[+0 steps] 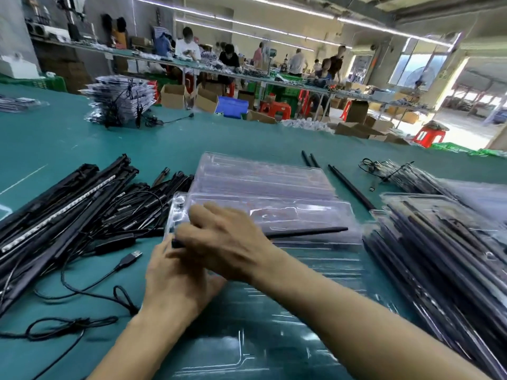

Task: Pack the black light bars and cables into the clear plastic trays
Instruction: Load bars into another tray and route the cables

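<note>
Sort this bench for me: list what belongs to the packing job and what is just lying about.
Belongs to the job: light bar on the clear tray; pile of bars and cables on the left; stack of empty trays; packed trays on the right.

Lying about: cardboard boxes; blue crate; red stool, all beyond the table.

Your right hand (219, 242) crosses over your left hand (175, 272) at the left end of the clear moulded plastic tray (315, 212), its fingers curled on a slim black light bar (307, 232) lying across that tray. Left of the tray sprawls a heap of black bars and cables (68, 209). Right of it sits a stack of filled trays (439, 256).
</note>
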A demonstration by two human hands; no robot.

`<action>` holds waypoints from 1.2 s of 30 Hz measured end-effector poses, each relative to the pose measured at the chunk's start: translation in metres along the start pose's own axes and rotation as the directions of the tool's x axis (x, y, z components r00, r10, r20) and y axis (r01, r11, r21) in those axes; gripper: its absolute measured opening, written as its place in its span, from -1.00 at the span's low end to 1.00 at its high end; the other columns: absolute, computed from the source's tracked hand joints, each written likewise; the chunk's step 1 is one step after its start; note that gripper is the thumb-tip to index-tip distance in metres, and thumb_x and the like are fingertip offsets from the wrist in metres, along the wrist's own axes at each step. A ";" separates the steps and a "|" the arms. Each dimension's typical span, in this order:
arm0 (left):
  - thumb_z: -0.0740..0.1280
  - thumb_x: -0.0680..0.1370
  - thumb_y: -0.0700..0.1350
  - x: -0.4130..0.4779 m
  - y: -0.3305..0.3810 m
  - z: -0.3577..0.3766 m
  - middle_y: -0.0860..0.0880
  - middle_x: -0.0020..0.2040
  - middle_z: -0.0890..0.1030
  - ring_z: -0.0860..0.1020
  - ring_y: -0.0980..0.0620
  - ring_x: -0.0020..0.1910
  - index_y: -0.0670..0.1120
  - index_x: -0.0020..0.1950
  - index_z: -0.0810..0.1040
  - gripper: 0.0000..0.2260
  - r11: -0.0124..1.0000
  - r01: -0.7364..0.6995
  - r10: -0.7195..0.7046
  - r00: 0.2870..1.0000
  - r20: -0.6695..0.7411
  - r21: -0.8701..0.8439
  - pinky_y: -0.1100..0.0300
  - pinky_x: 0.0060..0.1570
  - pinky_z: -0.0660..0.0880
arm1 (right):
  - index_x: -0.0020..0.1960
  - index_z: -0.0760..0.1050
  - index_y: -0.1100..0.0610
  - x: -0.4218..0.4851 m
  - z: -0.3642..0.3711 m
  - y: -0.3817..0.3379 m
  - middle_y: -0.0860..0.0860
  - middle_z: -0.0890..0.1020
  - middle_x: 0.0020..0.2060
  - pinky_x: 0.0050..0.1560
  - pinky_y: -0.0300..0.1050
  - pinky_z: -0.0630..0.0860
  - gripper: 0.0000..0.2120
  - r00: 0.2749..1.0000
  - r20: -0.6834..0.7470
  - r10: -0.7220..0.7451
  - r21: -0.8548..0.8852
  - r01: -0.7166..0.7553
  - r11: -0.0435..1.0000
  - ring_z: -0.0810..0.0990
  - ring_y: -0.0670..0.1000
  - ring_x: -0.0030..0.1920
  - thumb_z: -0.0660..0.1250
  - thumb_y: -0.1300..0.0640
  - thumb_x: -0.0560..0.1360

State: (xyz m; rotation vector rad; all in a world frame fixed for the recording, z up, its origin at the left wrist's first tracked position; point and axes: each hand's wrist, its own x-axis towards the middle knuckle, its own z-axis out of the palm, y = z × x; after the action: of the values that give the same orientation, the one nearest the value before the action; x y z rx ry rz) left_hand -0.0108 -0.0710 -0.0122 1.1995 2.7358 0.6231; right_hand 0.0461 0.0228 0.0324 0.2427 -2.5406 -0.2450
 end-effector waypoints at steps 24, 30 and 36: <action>0.29 0.57 -0.34 0.029 -0.055 0.011 0.01 -0.13 0.61 0.60 0.22 -0.32 0.01 -0.13 0.56 -0.75 0.500 0.039 -0.434 0.876 -0.211 -0.865 0.04 -0.16 0.62 | 0.15 0.64 -0.12 -0.067 0.019 -0.008 0.01 0.56 -0.18 -0.21 -0.09 0.45 -0.75 0.976 0.142 0.167 0.056 -0.176 0.983 0.51 0.08 -0.22 0.45 0.08 0.49; 0.31 0.55 -0.33 0.029 -0.058 0.013 0.03 -0.13 0.58 0.59 0.32 -0.38 0.00 -0.14 0.57 -0.77 0.458 0.038 -0.439 0.878 -0.189 -0.888 -0.14 -0.05 0.64 | 0.30 0.53 -0.19 -0.056 0.018 -0.013 -0.02 0.57 -0.07 0.01 -0.02 0.31 -0.71 0.904 0.336 0.266 0.160 -0.333 0.929 0.46 0.07 -0.03 0.25 0.01 0.61; 0.34 0.51 -0.34 0.028 -0.059 0.013 0.08 -0.21 0.61 0.60 0.25 -0.35 0.05 -0.17 0.57 -0.73 0.474 0.036 -0.427 0.883 -0.194 -0.880 -0.16 -0.07 0.64 | 0.22 0.56 -0.26 -0.043 0.031 -0.025 -0.06 0.51 -0.06 0.16 -0.04 0.20 -0.76 0.803 0.391 0.450 0.276 -0.569 0.775 0.37 0.02 0.04 0.24 -0.07 0.61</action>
State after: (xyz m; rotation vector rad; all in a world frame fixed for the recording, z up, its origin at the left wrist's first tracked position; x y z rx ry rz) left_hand -0.0673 -0.0817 -0.0457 0.4213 2.1226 2.0440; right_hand 0.0668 0.0120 -0.0212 -0.3921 -2.8218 0.4739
